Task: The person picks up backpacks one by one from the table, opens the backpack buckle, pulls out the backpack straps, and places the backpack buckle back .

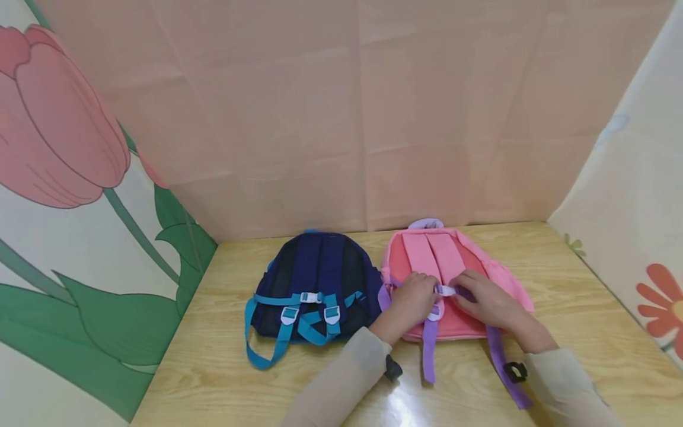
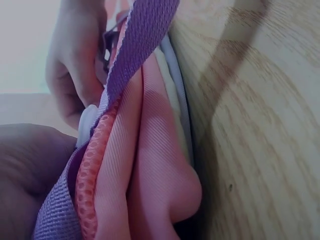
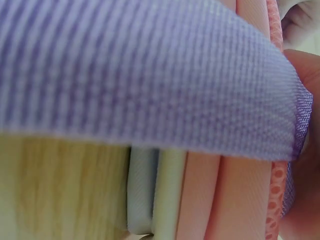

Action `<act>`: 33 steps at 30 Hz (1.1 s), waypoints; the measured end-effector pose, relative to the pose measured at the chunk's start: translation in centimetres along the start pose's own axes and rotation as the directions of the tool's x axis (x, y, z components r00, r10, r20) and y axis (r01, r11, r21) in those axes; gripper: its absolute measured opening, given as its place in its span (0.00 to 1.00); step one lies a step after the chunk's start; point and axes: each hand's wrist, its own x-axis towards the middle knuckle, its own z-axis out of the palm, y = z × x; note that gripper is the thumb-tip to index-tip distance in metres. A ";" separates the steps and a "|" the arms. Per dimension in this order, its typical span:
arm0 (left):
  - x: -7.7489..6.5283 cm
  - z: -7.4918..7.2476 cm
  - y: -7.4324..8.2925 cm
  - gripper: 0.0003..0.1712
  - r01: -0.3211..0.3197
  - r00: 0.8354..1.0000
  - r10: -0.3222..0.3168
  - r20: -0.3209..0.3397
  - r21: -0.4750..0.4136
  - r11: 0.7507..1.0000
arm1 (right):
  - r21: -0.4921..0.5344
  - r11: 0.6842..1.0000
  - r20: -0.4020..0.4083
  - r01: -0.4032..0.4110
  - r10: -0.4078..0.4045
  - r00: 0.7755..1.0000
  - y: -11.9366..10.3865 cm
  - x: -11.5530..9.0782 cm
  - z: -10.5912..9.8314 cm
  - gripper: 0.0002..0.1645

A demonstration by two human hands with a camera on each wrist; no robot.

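Note:
The pink backpack [image 1: 397, 261] lies with its shoulder straps facing up. A small white buckle [image 1: 444, 290] sits on its purple chest strap, between both hands. My left hand [image 1: 415, 301] pinches the buckle's left end, and my right hand [image 1: 484, 301] pinches its right end with the strap. Seen from the left wrist, part of the buckle [image 2: 88, 124] shows beside the left hand [image 2: 25, 175], with the right hand [image 2: 77, 55] beyond. A broad purple strap [image 3: 150, 75] crosses the right wrist view and hides much of the work there.
A dark blue backpack [image 1: 306, 267] with turquoise straps and its own white buckle [image 1: 309, 298] lies just left of the pink one. Loose purple strap ends [image 1: 429, 356] hang toward me on the wooden table [image 1: 213, 356]. A pink-beige cloth [image 1: 320, 118] stands behind.

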 end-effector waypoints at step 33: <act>-0.3 0.3 -0.6 0.07 -0.024 1.000 0.023 -0.014 -0.060 0.998 | 0.012 0.997 -0.081 0.080 -0.079 0.994 0.8 0.1 0.3 0.12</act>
